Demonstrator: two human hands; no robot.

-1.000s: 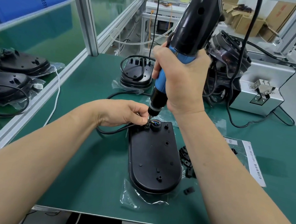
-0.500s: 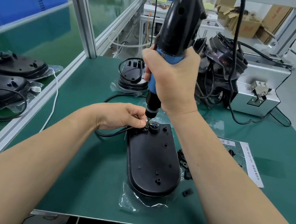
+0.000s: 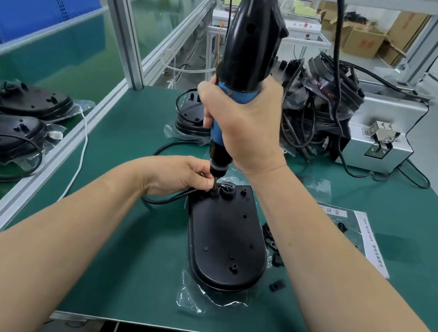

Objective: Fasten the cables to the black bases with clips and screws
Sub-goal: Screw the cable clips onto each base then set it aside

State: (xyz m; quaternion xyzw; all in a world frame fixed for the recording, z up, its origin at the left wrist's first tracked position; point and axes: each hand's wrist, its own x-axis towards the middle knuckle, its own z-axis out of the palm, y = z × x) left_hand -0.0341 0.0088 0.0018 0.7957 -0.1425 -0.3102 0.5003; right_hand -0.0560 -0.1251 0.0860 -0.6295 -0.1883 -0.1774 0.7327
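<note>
Head cam looks down at a green table (image 3: 124, 237). The right grip (image 3: 243, 125) is clenched around the blue section of an electric screwdriver (image 3: 248, 47). It's held pretty much upright, with the bit down on the clip (image 3: 214, 192) at the far end of the black base (image 3: 226, 237).

The left grip (image 3: 181, 178) is pinching the cable (image 3: 165, 200) right beside the bit, fingertips curled in tight against the clip. Can't tell if there's a screw under there, it's too small and covered up.

The cable loops off to the left from under that hand. Its coloured wires (image 3: 225, 186) show at a round boss on the base, just right of the bit. The base lies flat, long way toward the camera, on a clear plastic bag (image 3: 198, 296).

Just right of the base there's a little pile of loose black clips (image 3: 270, 236), plus a printed sheet (image 3: 362, 235) further right.

Further back, another base with a coiled cable (image 3: 190, 119) sits behind the screwdriver. To the right of it are a bagged heap of bases and cables (image 3: 321, 109) and a silver metal box (image 3: 385, 145). More black bases (image 3: 25, 99) lie on the lower shelf off to the left.
</note>
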